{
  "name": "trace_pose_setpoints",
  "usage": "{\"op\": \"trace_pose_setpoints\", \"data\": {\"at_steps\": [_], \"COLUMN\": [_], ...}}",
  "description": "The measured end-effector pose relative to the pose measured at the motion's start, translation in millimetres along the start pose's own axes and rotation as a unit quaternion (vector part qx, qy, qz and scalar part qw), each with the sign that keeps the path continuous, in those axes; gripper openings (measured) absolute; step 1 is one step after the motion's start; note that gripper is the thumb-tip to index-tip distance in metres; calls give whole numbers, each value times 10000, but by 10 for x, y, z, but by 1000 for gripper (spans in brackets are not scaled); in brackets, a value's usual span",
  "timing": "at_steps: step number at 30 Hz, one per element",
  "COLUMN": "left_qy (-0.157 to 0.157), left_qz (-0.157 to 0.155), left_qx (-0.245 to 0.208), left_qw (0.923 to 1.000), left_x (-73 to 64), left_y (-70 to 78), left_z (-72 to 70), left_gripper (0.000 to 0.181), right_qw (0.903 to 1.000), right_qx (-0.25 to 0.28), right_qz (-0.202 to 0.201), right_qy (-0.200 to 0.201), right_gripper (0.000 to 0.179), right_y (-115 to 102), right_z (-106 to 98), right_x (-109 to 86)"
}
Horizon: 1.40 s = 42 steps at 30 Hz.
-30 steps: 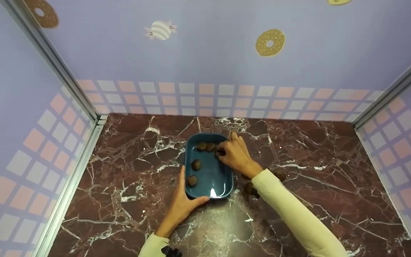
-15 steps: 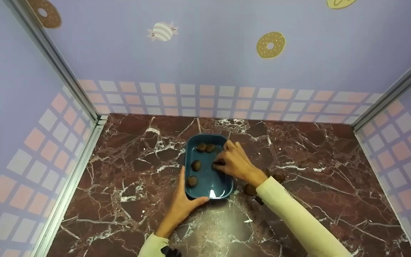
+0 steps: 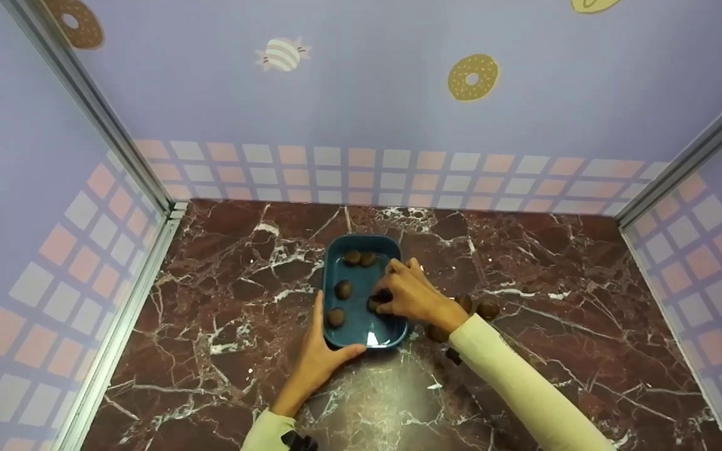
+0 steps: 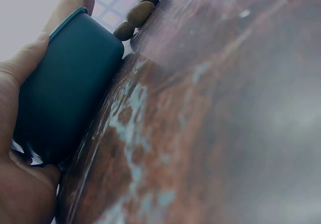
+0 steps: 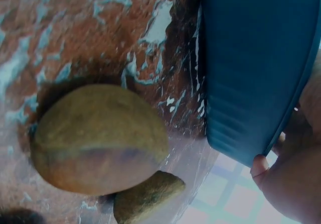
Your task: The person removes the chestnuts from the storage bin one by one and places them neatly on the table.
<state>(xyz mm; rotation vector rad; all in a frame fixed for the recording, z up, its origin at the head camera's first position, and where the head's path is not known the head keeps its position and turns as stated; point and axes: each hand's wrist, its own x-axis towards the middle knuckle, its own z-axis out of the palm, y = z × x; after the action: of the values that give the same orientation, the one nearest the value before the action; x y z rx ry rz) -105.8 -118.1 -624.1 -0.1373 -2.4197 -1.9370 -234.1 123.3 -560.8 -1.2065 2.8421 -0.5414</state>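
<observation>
A blue-green rectangular dish (image 3: 359, 275) with rounded corners rests on the marble top. My left hand (image 3: 320, 354) holds its near left corner, fingers along the left side and thumb on the front edge. Inside the dish my right hand (image 3: 412, 291) pinches a brown chestnut (image 3: 374, 305) low over the floor, its fingers partly hiding it. Several chestnuts lie apart from that one: a pair at the back, one mid-left (image 3: 343, 289) and one near the front left (image 3: 336, 317). The right wrist view shows the dish's outer wall (image 5: 251, 68) beside that hand.
Right of the dish, more chestnuts (image 3: 487, 309) lie loose on the marble surface (image 3: 261, 282), partly under my right wrist. One large chestnut (image 5: 100, 138) fills much of the right wrist view. Patterned purple wall panels (image 3: 361, 113) enclose the back and both sides.
My right hand has moved from the dish's back right corner toward its front, bringing the pinched chestnut along the right side. My left hand has kept its hold on the dish.
</observation>
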Motion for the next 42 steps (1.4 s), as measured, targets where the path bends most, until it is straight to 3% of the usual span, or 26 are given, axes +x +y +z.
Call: {"op": "trace_pose_setpoints", "data": {"at_steps": [7, 15, 21, 35, 42], "left_qy": [-40, -90, -79, -24, -41], "left_qz": [-113, -92, -89, 2, -38], "left_qx": [-176, -179, -185, -85, -165], "left_qw": [9998, 9998, 9998, 10000, 9998], "left_x": [2, 14, 16, 11, 2], "left_y": [3, -2, -6, -19, 1], "left_z": [-4, -13, -11, -15, -5], "left_gripper": [137, 139, 138, 139, 139], "right_qw": [9999, 9983, 9940, 9755, 9708], "right_qx": [49, 193, 678, 1434, 1586], "right_qz": [96, 143, 205, 131, 281], "right_qy": [-10, 531, 829, 1661, 1778], "right_gripper": [28, 31, 32, 33, 38], "right_y": [-50, -67, -62, 19, 42], "right_z": [-1, -68, -123, -150, -180], "right_x": [-1, -54, -141, -545, -800]}}
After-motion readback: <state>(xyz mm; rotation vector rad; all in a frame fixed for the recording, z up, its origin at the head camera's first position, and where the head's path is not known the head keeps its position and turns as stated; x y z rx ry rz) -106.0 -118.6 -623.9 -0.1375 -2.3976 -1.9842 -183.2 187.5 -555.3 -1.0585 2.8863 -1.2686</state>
